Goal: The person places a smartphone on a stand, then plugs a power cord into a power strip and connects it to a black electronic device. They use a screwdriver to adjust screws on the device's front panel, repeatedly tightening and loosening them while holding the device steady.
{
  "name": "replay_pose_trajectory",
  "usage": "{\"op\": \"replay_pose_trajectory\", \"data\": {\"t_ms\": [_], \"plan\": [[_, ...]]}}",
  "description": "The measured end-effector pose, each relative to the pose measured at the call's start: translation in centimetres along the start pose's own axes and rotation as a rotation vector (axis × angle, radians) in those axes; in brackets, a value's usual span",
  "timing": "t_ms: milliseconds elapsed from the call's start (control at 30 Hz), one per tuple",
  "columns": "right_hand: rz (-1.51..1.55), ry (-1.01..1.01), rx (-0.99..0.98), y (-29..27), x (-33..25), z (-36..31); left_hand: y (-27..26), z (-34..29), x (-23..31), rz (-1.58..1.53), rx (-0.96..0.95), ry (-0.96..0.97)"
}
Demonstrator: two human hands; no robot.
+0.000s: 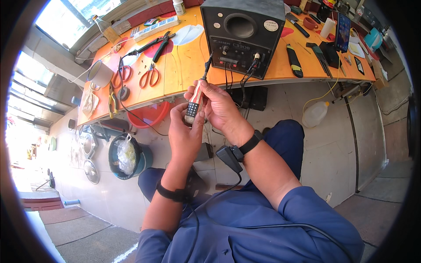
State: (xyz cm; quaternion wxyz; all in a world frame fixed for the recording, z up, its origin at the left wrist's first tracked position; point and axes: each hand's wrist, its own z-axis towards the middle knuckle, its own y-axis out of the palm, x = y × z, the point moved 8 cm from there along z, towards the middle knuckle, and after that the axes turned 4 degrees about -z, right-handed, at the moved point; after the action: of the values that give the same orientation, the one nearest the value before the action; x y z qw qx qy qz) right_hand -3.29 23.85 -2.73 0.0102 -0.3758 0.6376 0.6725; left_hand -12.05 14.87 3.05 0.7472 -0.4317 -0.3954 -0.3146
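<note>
Both hands hold one slender object (pixel 196 98) above my lap, in front of the table edge. Its body is red and whitish, with a black section dotted in white at the lower end and a thin dark tip pointing up; its exact kind I cannot make out. My left hand (pixel 186 131) closes round the dotted lower end, thumb on its side. My right hand (pixel 221 107) pinches the upper body between thumb and fingers. Just beyond the tip stands a black speaker box (pixel 243 41) with knobs and plugged cables.
On the orange table (pixel 184 72) lie red-handled scissors (pixel 149 78), pliers (pixel 113 101), black-and-green cutters (pixel 164 46), a power strip (pixel 157 29) and a utility knife (pixel 294 61). A phone (pixel 342 33) stands at right. Below are a red basin (pixel 149 115) and a bucket (pixel 142 158).
</note>
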Motion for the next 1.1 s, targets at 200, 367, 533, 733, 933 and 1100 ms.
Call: {"op": "replay_pose_trajectory", "data": {"t_ms": [200,367,533,733,933,1100], "plan": [[-0.005,-0.009,0.016,0.2,-0.4,-0.4,2.0,-1.5,-3.1,-0.775,-0.149,-0.649],[-0.006,-0.017,-0.046,0.4,-0.3,0.3,-0.2,0.0,0.2,-0.083,0.067,-0.061],[-0.031,-0.017,-0.091,0.2,-0.1,0.4,2.9,-2.1,-3.2,-1.064,-0.145,-0.736],[-0.314,-0.002,-0.04,-0.1,-1.5,-0.5,0.3,0.2,-1.3,-0.341,0.004,-0.241],[-0.913,-0.274,-0.022,2.3,-9.9,-4.7,2.9,-1.3,-3.2,-1.11,-0.074,-0.725],[-1.714,-1.258,0.064,11.2,-23.2,-9.2,3.9,-1.1,-3.4,-1.337,-0.103,-0.805]]}}
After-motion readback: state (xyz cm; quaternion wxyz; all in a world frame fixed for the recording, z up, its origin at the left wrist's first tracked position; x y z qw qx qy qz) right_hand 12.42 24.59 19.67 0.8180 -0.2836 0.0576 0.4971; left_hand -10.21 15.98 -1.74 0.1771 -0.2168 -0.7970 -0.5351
